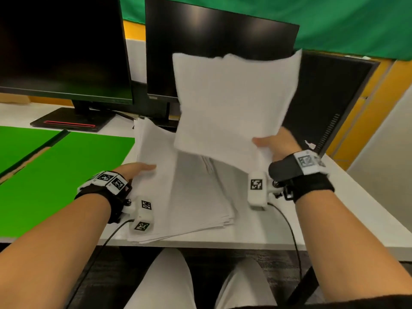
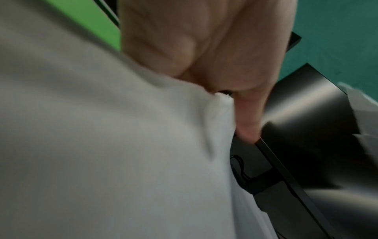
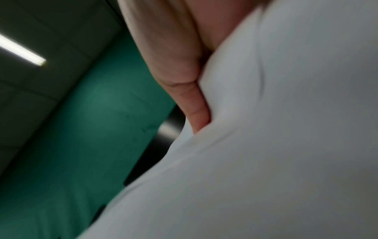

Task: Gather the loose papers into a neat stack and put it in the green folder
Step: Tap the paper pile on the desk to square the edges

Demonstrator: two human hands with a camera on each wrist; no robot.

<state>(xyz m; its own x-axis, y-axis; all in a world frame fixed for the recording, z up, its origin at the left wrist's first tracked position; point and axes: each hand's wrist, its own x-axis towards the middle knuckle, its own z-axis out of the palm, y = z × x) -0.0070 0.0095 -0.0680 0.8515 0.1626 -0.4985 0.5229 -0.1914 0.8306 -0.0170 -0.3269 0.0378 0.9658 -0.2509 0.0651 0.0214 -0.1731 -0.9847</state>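
At frame centre, the right hand [image 1: 277, 142] is gripping a raised sheaf of white paper sheets [image 1: 234, 103] while the left hand [image 1: 136, 169] is grasping the fanned white paper pile [image 1: 189, 197] on the white desk [image 1: 267, 237], right of the open flat green folder [image 1: 66, 175].

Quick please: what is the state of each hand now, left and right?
Left hand: grips the left edge of the paper pile on the desk.
Right hand: holds a raised bundle of papers by its lower corner.
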